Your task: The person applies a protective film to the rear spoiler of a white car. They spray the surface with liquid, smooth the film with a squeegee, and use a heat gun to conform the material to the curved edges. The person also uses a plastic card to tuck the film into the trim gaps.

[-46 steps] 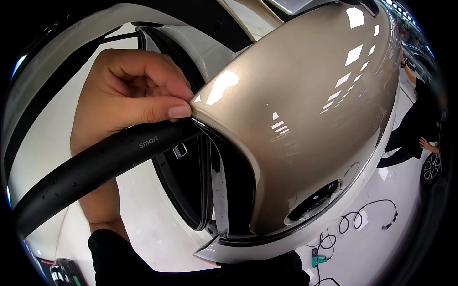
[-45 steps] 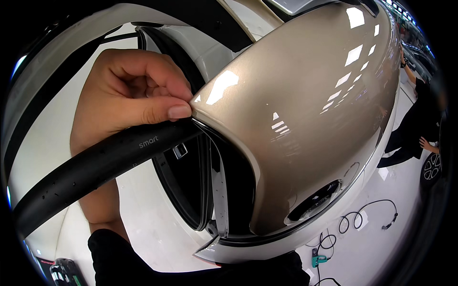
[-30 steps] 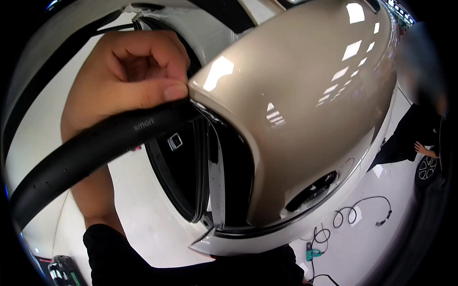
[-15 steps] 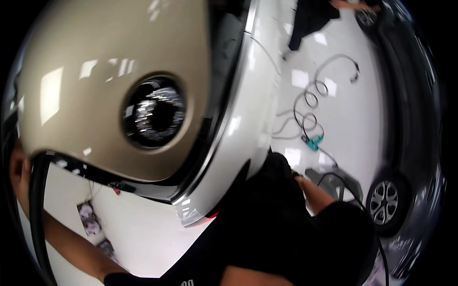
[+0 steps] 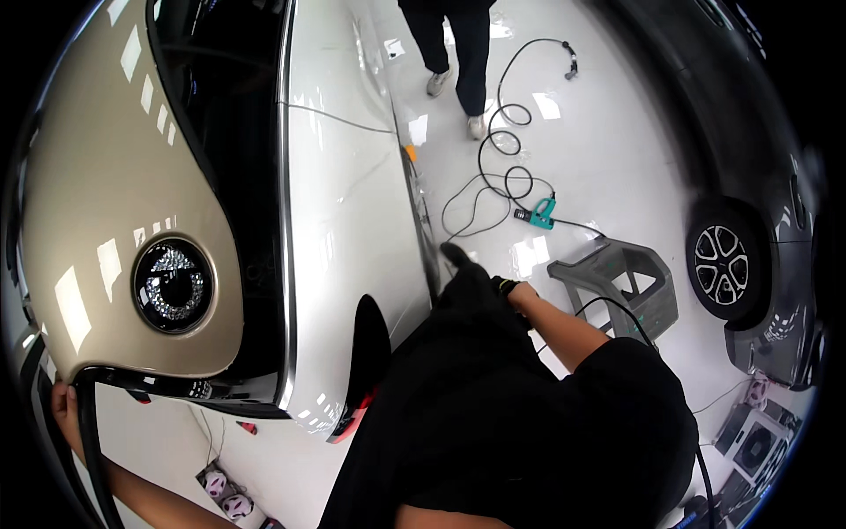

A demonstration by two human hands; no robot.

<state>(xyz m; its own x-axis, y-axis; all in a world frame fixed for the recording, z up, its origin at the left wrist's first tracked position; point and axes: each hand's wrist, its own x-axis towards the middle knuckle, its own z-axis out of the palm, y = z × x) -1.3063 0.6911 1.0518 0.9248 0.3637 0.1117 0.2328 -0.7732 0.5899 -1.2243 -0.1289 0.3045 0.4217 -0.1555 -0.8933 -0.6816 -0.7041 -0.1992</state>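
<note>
At the far left, my left hand [image 5: 63, 402] has its fingers bent against the lower corner of a glossy gold car panel [image 5: 97, 291]. A thick black curved strip [image 5: 91, 428] runs past it, crossing in front of my forearm. Set in the panel is a round lamp [image 5: 174, 285] with a faceted ring. My right hand [image 5: 522, 298] is low beside my black-clothed leg, and the leg covers most of its fingers. Something black with a yellowish touch [image 5: 504, 285] shows at it; whether that is worn or held, I cannot make out.
White bodywork [image 5: 322, 229] runs alongside me, with a red lamp [image 5: 354, 416] at its end. On the floor lie a coiled black cable [image 5: 505, 141] and a teal power tool [image 5: 542, 214]. A grey step stool [image 5: 617, 273], a dark car [image 5: 758, 115] and a walking person [image 5: 454, 44] are around.
My view has turned, so the gold panel and lamp sit further left. The other person has come further into view. My left hand stays at the panel's corner.
</note>
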